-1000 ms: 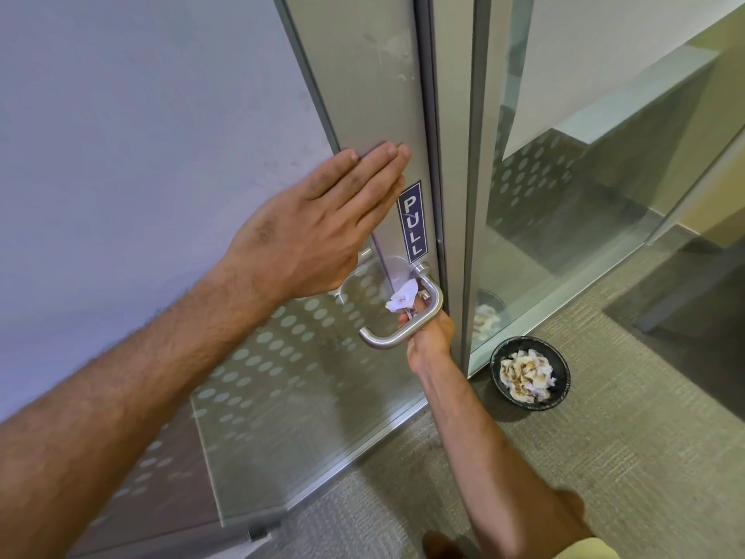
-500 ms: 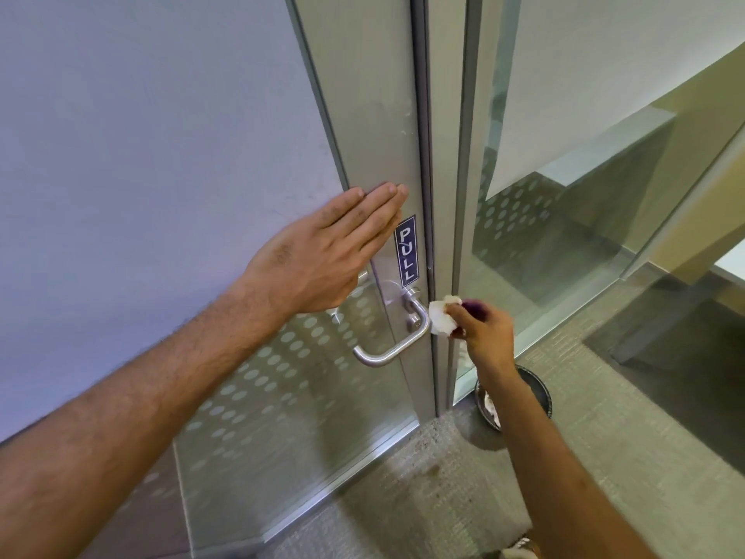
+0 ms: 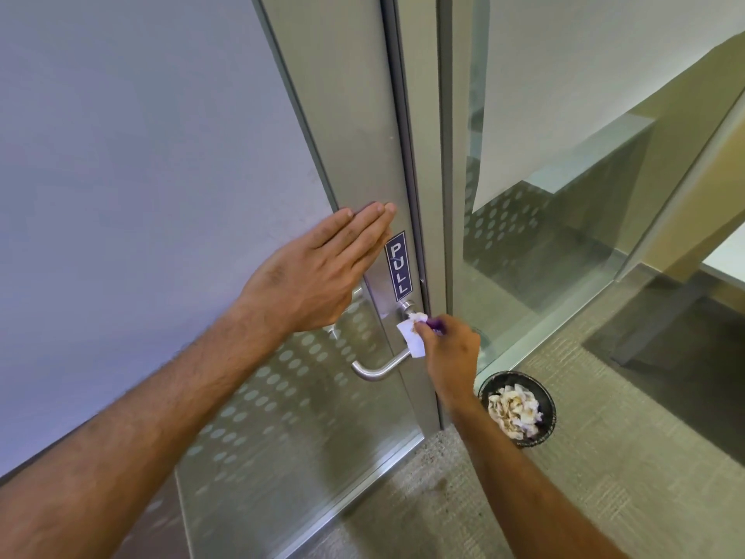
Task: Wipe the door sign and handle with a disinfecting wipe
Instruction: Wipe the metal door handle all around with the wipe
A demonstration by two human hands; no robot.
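Observation:
A dark blue PULL sign is stuck upright on the metal stile of a glass door. Just below it a silver lever handle bends down and left. My right hand pinches a crumpled white wipe, which touches the handle's upper end near its round base; something purple shows between the fingers. My left hand lies flat against the door frame, fingers together, just left of the sign, holding nothing.
A black round bin with used crumpled wipes stands on the carpet at the door's right foot. The frosted dotted glass door fills the lower middle. A glass partition runs to the right, a plain wall to the left.
My right hand with the wipe left the handle's grip, swung out to the right, and now has come back to press the wipe on the handle's upper end. The left hand stayed flat on the door.

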